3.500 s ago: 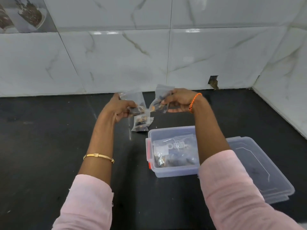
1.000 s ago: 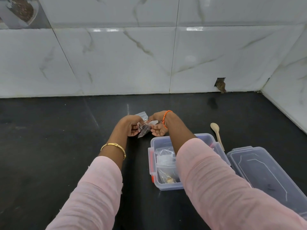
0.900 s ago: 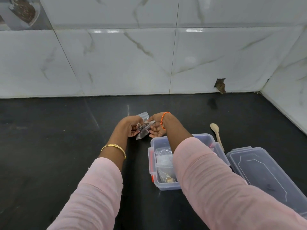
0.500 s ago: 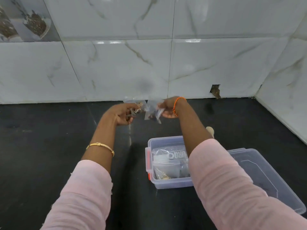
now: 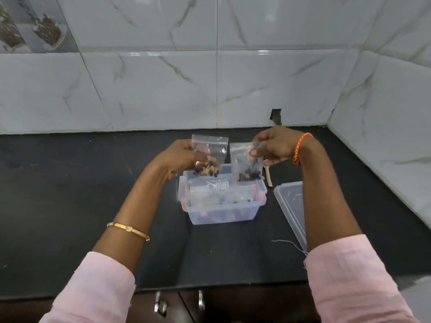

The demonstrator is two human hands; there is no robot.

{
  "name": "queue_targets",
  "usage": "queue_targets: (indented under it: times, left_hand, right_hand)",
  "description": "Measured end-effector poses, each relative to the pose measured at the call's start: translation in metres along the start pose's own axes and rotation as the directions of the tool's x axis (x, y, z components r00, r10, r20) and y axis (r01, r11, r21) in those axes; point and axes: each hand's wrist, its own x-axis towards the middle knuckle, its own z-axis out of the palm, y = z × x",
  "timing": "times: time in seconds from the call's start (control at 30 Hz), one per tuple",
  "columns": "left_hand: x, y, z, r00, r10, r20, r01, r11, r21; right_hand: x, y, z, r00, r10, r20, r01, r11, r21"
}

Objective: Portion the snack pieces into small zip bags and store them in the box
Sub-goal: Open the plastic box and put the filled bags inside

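Note:
My left hand (image 5: 179, 157) holds up a small clear zip bag (image 5: 210, 155) with dark and orange snack pieces at its bottom. My right hand (image 5: 275, 145) pinches a second small zip bag (image 5: 246, 164) by its top edge; that bag also carries dark snack pieces. Both bags hang side by side just above the far rim of the open clear plastic box (image 5: 221, 213) with red clips. Inside the box lie a larger printed bag and more bagged snack pieces.
The box's clear lid (image 5: 290, 206) lies on the black counter to the right of the box. A wooden spoon handle (image 5: 268, 176) pokes out behind the box. White marble-tile walls close off the back and right. Cabinet handles (image 5: 161, 304) show below the counter's front edge.
The two bags, held close together over the counter behind the box, are now apart, one in each hand, and hang over the box's far rim. The camera view tipped down.

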Motion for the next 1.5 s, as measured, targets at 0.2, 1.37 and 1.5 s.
queue_targets:
  times: [0.2,1.37,1.5]
  left_hand:
    - [-0.021,-0.017,0.026,1.000,-0.017,0.003,0.017,0.992,0.126]
    - [-0.008,-0.048,0.042,0.984,-0.081,-0.157,0.174,0.306,0.936]
    - [-0.002,-0.053,0.054,0.983,-0.069,-0.169,0.181,0.243,0.953]
  right_hand:
    - [-0.011,0.025,0.026,0.998,0.008,0.070,0.000,0.994,-0.112]
    - [0.030,0.054,0.085,0.976,0.086,-0.202,-0.207,0.669,-0.714]
    - [0.037,0.061,0.094,0.971,0.058,-0.233,-0.214,0.647,-0.732]
